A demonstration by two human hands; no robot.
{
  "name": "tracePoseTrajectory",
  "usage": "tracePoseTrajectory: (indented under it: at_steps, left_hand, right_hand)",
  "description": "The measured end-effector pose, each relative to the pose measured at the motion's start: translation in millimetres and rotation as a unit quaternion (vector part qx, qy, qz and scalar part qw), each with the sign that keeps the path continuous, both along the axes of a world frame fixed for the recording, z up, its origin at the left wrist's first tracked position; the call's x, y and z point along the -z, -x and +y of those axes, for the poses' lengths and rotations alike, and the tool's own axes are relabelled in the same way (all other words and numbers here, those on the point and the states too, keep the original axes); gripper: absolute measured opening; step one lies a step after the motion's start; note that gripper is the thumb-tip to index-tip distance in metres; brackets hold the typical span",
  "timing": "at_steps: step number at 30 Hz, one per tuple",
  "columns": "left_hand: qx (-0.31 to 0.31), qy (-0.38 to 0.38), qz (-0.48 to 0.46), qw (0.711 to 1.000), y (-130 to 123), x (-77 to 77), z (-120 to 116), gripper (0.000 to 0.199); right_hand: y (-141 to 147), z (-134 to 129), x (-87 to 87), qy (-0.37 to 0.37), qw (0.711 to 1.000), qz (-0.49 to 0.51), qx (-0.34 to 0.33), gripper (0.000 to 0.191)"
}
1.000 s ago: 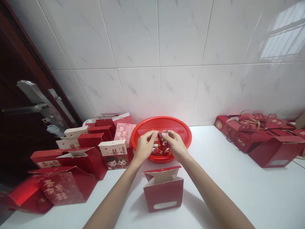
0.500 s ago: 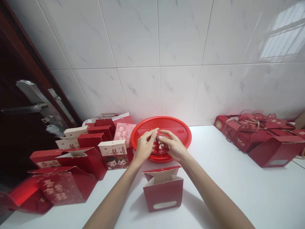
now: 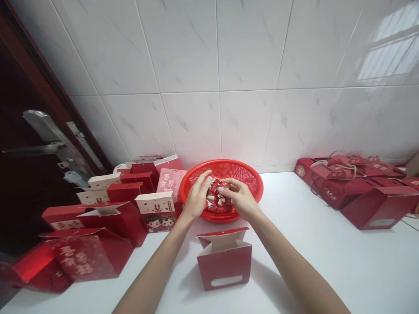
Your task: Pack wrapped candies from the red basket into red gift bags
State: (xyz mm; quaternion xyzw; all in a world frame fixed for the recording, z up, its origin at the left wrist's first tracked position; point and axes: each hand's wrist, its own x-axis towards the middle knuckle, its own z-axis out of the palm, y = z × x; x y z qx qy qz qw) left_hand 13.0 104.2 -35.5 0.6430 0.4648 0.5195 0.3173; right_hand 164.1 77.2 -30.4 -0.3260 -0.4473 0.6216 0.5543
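A red plastic basket (image 3: 255,185) stands against the tiled wall, with red wrapped candies (image 3: 220,203) in its front part. Over the basket, my left hand (image 3: 197,196) is curved round the left side of some candies, its fingers closed on them. From the right, my right hand (image 3: 241,198) has its thumb and fingers closed on red-wrapped candies as well. The two hands are close together with the packets between them. In front of the basket an upright red box (image 3: 225,266) has its top open; its inside is mostly hidden.
Several red and cream boxes (image 3: 157,213) stand at the left, near a dark door (image 3: 19,87) with a metal handle. More red boxes with cord handles (image 3: 343,187) are grouped at the right. A white tiled wall (image 3: 248,122) rises behind the basket.
My hands have moved slightly apart, the left hand a little to the left. More of the red candies between them now shows.
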Motion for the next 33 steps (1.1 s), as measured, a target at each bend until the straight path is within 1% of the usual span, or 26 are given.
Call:
tracePoseTrajectory:
  at_steps: [3, 5, 7, 8, 9, 10, 11, 12, 14, 16, 19, 22, 24, 27, 30, 31, 33]
  left_hand:
    - [0.012, -0.003, -0.001, 1.000, 1, -3.3, -2, 0.047]
    - [0.011, 0.003, 0.008, 1.000, 5, -8.9, -5, 0.049]
    - [0.009, 0.002, 0.028, 1.000, 12, -20.4, -14, 0.047]
    - [0.015, -0.006, 0.042, 0.999, 16, -28.5, -21, 0.042]
    - [0.034, -0.021, 0.063, 0.997, 22, -37.8, -29, 0.034]
    - [0.070, -0.041, 0.098, 0.992, 28, -47.9, -39, 0.028]
    - [0.106, -0.047, 0.133, 0.984, 34, -57.9, -50, 0.027]
    - [0.151, -0.040, 0.177, 0.972, 40, -67.3, -61, 0.028]
    - [0.212, -0.024, 0.262, 0.941, 49, -81.9, -82, 0.028]
    - [0.247, -0.013, 0.330, 0.911, 54, -89.4, -98, 0.025]
    - [0.261, 0.003, 0.390, 0.883, 54, -89.6, -109, 0.025]
    - [0.271, 0.013, 0.394, 0.878, 47, -84.1, -107, 0.028]
    - [0.268, 0.005, 0.384, 0.884, 42, -79.3, -103, 0.028]
    - [0.235, -0.007, 0.371, 0.898, 34, -70.9, -97, 0.027]
    - [0.214, -0.004, 0.329, 0.920, 30, -62.9, -94, 0.018]
    - [0.214, 0.000, 0.311, 0.926, 29, -60.9, -94, 0.019]
    - [0.223, 0.009, 0.284, 0.933, 29, -58.6, -93, 0.034]
  right_hand:
    - [-4, 3, -0.3, -0.016, 1.000, -0.005, 0.019, 0.041]
    - [-8, 4, -1.5, -0.024, 0.999, -0.010, 0.043, 0.041]
    - [-13, 5, -4.3, -0.026, 0.998, -0.011, 0.061, 0.041]
    - [-16, 5, -6.5, -0.026, 0.997, -0.009, 0.068, 0.041]
    - [-20, 4, -9.2, -0.029, 0.997, -0.005, 0.072, 0.041]
    - [-23, 4, -12.4, -0.035, 0.997, 0.000, 0.075, 0.040]
    - [-26, 3, -16.0, -0.043, 0.996, 0.005, 0.077, 0.039]
    - [-29, 1, -19.9, -0.051, 0.996, 0.012, 0.079, 0.039]
    - [-34, -3, -28.1, -0.063, 0.995, 0.025, 0.074, 0.038]
    - [-38, -9, -36.0, -0.073, 0.995, 0.035, 0.065, 0.038]
    - [-42, -20, -45.0, -0.096, 0.994, 0.031, 0.044, 0.036]
    - [-42, -30, -50.7, -0.119, 0.993, 0.024, 0.017, 0.034]
    - [-41, -36, -52.9, -0.134, 0.991, 0.013, 0.000, 0.033]
    - [-40, -42, -54.0, -0.174, 0.985, -0.016, -0.016, 0.031]
    - [-39, -46, -53.8, -0.210, 0.976, -0.038, -0.038, 0.029]
    - [-39, -48, -53.8, -0.219, 0.974, -0.045, -0.047, 0.028]
    - [-39, -50, -54.1, -0.234, 0.968, -0.052, -0.069, 0.027]
